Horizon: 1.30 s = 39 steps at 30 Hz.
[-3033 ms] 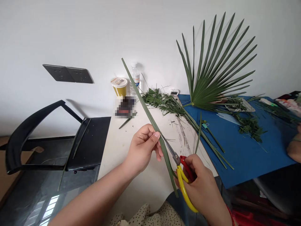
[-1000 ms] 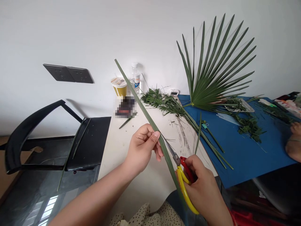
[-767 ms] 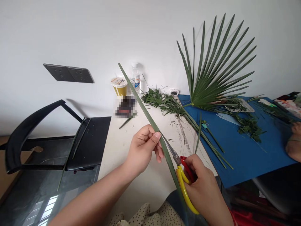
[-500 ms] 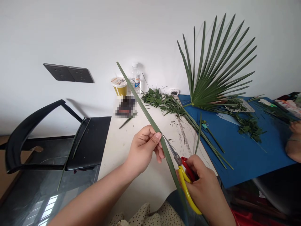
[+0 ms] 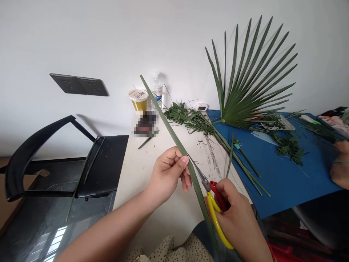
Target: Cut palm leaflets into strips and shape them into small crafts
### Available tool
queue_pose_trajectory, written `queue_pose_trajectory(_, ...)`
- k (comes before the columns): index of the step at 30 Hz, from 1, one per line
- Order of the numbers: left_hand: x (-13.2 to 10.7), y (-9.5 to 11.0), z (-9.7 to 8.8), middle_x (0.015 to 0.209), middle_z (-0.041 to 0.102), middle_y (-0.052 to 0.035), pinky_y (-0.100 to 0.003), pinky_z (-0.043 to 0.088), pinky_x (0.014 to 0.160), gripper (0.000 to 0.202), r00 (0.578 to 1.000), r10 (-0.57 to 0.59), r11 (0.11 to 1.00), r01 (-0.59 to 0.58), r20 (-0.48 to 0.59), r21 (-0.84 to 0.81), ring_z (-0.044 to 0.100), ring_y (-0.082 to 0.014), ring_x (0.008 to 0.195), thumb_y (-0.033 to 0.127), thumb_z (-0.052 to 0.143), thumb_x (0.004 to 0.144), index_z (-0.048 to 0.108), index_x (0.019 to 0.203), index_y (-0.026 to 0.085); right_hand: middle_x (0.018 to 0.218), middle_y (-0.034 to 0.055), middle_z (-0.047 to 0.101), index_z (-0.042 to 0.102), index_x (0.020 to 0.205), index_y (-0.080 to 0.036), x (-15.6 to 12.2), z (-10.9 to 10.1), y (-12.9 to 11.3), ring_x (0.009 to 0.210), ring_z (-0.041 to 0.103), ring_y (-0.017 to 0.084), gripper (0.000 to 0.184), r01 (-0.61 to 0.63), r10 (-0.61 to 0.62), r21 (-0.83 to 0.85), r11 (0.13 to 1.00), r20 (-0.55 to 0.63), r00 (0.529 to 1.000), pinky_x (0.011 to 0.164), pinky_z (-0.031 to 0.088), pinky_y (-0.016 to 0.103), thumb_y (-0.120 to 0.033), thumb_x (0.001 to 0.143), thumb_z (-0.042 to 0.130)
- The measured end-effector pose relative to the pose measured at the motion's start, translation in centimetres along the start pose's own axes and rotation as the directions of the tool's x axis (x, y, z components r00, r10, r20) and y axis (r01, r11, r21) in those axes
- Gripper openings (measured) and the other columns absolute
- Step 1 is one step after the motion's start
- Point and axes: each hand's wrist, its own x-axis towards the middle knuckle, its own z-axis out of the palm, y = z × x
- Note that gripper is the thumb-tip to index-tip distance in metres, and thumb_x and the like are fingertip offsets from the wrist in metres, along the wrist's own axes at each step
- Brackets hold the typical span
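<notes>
A long green palm leaf strip (image 5: 170, 131) slants across the middle of the view, its tip up in front of the bottle. My left hand (image 5: 170, 173) pinches it between thumb and fingers, just above the table. In my right hand (image 5: 236, 214) are scissors (image 5: 215, 214) with one red and one yellow handle. Their blades lie along the strip's right edge, with the tips close to my left thumb. How far the blades are apart, I cannot tell. The strip's lower end runs down past the yellow handle toward my lap.
Leaf scraps (image 5: 191, 116) lie along the back of the white table (image 5: 136, 174). A fan palm leaf (image 5: 245, 94) leans on the wall over a blue table (image 5: 261, 203). A tub (image 5: 139, 103) and bottle (image 5: 156, 91) stand behind. Another person's hand (image 5: 340, 163) is far right; a chair (image 5: 109, 160) is left.
The strip's upper tip has shifted slightly right and down, and my left hand has moved a little the same way. My right hand and the scissors are nearly where they were.
</notes>
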Motion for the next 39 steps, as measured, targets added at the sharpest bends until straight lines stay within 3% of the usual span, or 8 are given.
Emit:
queue_pose_trajectory(6, 0.1, 0.01, -0.03, 0.059, 0.059, 0.0038, -0.018, 0.05, 0.036, 0.026, 1.0, -0.006, 0.999, 0.006, -0.001, 0.042, 0.062, -0.0104, 0.043, 0.03, 0.062, 0.093, 0.053, 0.073, 0.016, 0.062, -0.0064, 0.05, 0.039, 0.077, -0.026, -0.12, 0.06, 0.56, 0.054, 0.038, 0.014, 0.031, -0.045, 0.043, 0.045, 0.998, 0.029, 0.999, 0.049, 0.028, 0.024, -0.048, 0.088, 0.059)
queue_pose_trajectory(12, 0.48, 0.21, -0.19, 0.069, 0.058, 0.0076, -0.021, 0.054, 0.037, 0.016, 0.997, 0.08, 0.996, -0.079, -0.018, 0.036, 0.065, -0.0111, 0.046, 0.022, 0.07, 0.087, 0.055, 0.092, 0.02, 0.064, -0.0061, 0.055, 0.041, 0.078, -0.026, -0.18, 0.17, 0.82, 0.055, 0.041, 0.014, 0.028, -0.079, 0.078, 0.039, 0.996, 0.023, 0.997, 0.05, 0.029, 0.023, -0.041, 0.083, 0.063)
queue_pose_trajectory(19, 0.44, 0.37, -0.43, 0.057, 0.062, 0.0036, -0.021, 0.052, 0.038, 0.026, 0.997, 0.055, 0.996, -0.051, -0.051, 0.077, 0.063, -0.012, 0.043, 0.031, 0.06, 0.094, 0.051, 0.074, 0.018, 0.062, -0.0069, 0.049, 0.04, 0.077, -0.026, -0.34, 0.36, 0.87, 0.054, 0.038, 0.013, 0.029, -0.059, 0.058, 0.048, 0.997, 0.019, 0.998, 0.048, 0.029, 0.022, -0.044, 0.086, 0.061)
queue_pose_trajectory(26, 0.15, 0.21, -0.14, 0.05, 0.061, 0.0042, -0.019, 0.049, 0.034, 0.026, 0.994, 0.048, 0.993, -0.037, -0.095, 0.116, 0.059, -0.0119, 0.038, 0.034, 0.062, 0.092, 0.052, 0.075, 0.018, 0.061, -0.0077, 0.045, 0.038, 0.078, -0.026, -0.08, 0.68, 0.36, 0.052, 0.039, 0.013, 0.03, -0.006, 0.005, 0.074, 0.997, 0.01, 1.0, 0.047, 0.029, 0.022, -0.046, 0.09, 0.057)
queue_pose_trajectory(39, 0.18, 0.39, 0.2, 0.052, 0.059, 0.0049, -0.02, 0.05, 0.034, 0.028, 0.993, 0.025, 0.996, -0.016, -0.111, 0.088, 0.06, -0.0115, 0.039, 0.037, 0.067, 0.088, 0.052, 0.073, 0.018, 0.059, -0.008, 0.043, 0.036, 0.075, -0.026, -0.03, 0.78, 0.02, 0.052, 0.036, 0.013, 0.028, -0.004, 0.004, 0.1, 0.995, -0.003, 1.0, 0.048, 0.029, 0.022, -0.037, 0.087, 0.06)
